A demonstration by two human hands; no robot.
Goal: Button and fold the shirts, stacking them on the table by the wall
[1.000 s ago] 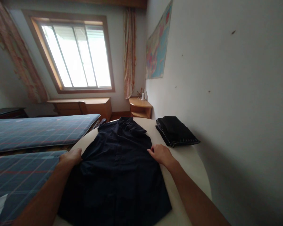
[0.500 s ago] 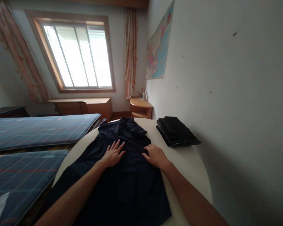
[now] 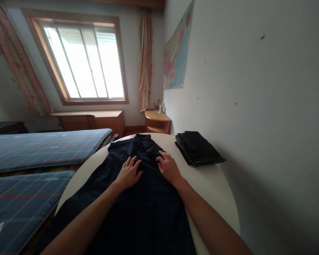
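A dark navy collared garment (image 3: 149, 198), a shirt or a dress, lies spread over a round cream-coloured table (image 3: 215, 198). Its collar is at the far edge and its lower end runs out of view towards me. My left hand (image 3: 128, 172) rests on the upper middle of the cloth, fingers spread. On the garment's upper right side, near the shoulder, lies my right hand (image 3: 169, 168), its fingers apart and slightly bent. Neither hand grips any cloth that I can see.
A folded black cloth stack (image 3: 199, 147) with pale edge stitching sits at the table's right, near the white wall (image 3: 255, 141). Two plaid mattresses (image 3: 42, 148) are on the left. Beyond the table stand a wooden desk (image 3: 108, 118) and a small corner shelf (image 3: 158, 117).
My right hand has moved up and left, onto the cloth near the shoulder, where the raised fold now lies flatter. My left hand has stayed nearly in place. The view has shifted slightly.
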